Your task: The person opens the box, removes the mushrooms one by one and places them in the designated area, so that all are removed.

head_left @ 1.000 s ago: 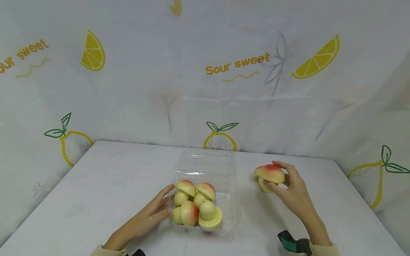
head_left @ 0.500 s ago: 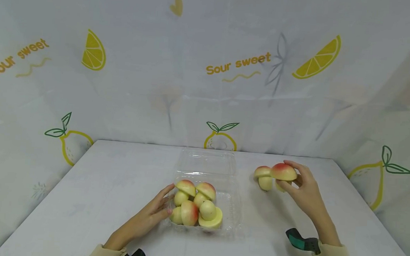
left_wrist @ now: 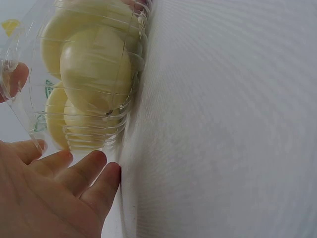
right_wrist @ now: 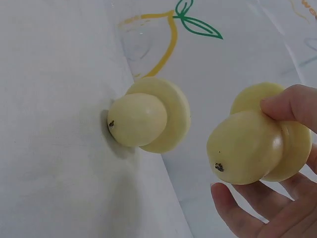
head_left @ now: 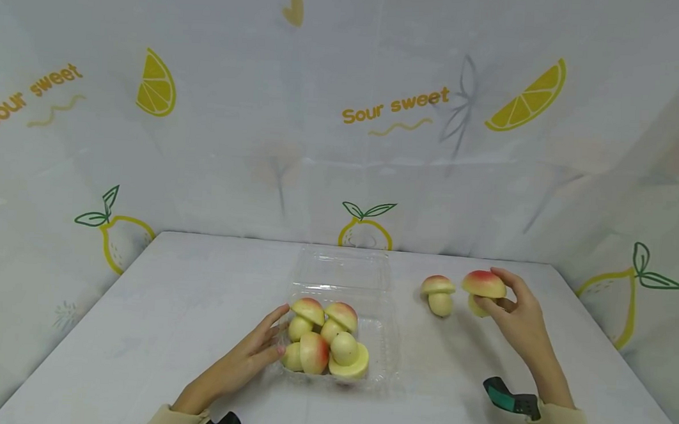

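Observation:
My right hand (head_left: 521,317) pinches a toy mushroom (head_left: 483,284) by its red-and-yellow cap, stem downward, at the right of the table. Just left of it, a second toy mushroom (head_left: 439,294) stands upright on its pale stem. In the right wrist view, a gap shows between the held mushroom (right_wrist: 247,146) and the standing mushroom (right_wrist: 141,119). Against the left side of a clear plastic clamshell box (head_left: 386,355) rests my left hand (head_left: 249,351), its fingers spread and fairly straight. Inside lie several toy mushrooms (head_left: 313,353), one turned cap down with its stem up.
The box's clear lid (head_left: 342,268) lies folded back toward the rear of the white table (head_left: 167,305). Behind the table hangs a pale curtain (head_left: 234,136) printed with lemons. Dark devices sit on both wrists, such as the right wrist device (head_left: 511,399).
The right hand has moved to the right with its mushroom, away from the standing mushroom, which now shows fully. The left hand and the box have stayed in place.

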A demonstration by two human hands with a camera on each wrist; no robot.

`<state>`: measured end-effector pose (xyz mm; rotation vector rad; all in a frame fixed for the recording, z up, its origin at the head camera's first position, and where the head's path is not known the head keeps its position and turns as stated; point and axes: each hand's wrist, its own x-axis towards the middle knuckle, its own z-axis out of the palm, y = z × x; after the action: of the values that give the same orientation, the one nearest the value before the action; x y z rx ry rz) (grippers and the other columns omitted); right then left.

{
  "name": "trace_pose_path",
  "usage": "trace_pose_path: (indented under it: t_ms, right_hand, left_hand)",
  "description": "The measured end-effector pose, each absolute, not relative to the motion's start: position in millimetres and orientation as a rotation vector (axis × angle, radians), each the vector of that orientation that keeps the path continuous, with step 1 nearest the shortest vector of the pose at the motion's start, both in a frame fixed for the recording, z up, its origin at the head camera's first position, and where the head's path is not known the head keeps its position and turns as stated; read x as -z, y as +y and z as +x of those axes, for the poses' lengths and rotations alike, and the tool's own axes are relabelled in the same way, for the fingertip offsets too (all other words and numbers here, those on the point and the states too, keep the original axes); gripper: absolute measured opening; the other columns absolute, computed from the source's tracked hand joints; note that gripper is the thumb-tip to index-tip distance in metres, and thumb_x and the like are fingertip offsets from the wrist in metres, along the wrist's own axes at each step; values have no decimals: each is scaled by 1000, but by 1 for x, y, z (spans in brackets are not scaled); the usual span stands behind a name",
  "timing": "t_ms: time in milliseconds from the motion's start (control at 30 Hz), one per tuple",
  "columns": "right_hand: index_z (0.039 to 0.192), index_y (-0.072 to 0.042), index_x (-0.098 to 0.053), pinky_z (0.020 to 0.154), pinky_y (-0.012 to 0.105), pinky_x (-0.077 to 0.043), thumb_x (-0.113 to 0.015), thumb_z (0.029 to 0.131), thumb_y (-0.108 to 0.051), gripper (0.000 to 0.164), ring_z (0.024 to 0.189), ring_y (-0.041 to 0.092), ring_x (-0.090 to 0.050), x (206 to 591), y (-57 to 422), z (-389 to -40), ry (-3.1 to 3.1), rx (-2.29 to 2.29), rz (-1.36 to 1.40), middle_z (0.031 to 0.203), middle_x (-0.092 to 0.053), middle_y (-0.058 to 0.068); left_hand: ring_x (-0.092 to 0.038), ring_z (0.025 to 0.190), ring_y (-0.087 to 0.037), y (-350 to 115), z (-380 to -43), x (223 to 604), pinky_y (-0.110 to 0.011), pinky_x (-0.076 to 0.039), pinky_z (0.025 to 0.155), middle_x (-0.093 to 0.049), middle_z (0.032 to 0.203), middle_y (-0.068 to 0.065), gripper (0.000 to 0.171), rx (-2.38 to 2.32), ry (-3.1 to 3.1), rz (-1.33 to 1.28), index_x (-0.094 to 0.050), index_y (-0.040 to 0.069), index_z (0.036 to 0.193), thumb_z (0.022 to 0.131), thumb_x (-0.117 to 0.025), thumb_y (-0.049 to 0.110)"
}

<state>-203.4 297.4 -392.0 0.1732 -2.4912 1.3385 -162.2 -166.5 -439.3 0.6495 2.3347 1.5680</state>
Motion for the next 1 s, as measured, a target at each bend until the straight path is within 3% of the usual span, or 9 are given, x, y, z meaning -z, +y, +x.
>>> trace_pose_path:
  t_ms: [367,633,833,900,1000]
  right_hand:
    - [149,8,-24,67,17,-59,-58,100,-9,63,88,-14,-58,405,303,-211,-2449,-1515,193,140,-33,20]
    - [149,-3,-30,68,20,-60,-57,101,-10,56,86,-8,-61,412,307,-212,-2477,-1480,227,135,-37,12]
    - [150,-2,-26,69,19,-59,-66,95,-8,68,86,-8,-60,415,308,-213,-2517,-1504,169,135,-37,12]
    - [152,-3,-25,69,18,-57,-69,92,-8,74,92,1,-63,416,308,-213,-2547,-1462,148,138,-36,14]
    - [154,-4,-24,68,15,-52,-71,91,-9,79,109,29,-62,418,308,-212,-2588,-1379,120,145,-32,24]
  left_hand:
    - [-23,146,-52,-166,-161,438,-71,-27,112,-10,166,-19,68,-1557,2345,665,-8,10,160,105,-46,21]
    - [-23,147,-50,-166,-162,438,-70,-25,113,-8,167,-18,68,-1562,2343,641,-8,11,160,105,-47,22]
    - [-23,147,-51,-167,-163,441,-70,-26,113,-8,167,-17,68,-1561,2341,651,-7,10,160,105,-46,22]
    - [-23,147,-50,-167,-163,441,-70,-26,113,-8,167,-17,68,-1563,2339,657,-7,10,160,105,-46,21]
    - [-23,147,-50,-167,-163,441,-70,-25,113,-8,167,-17,68,-1565,2334,661,-7,11,160,105,-46,21]
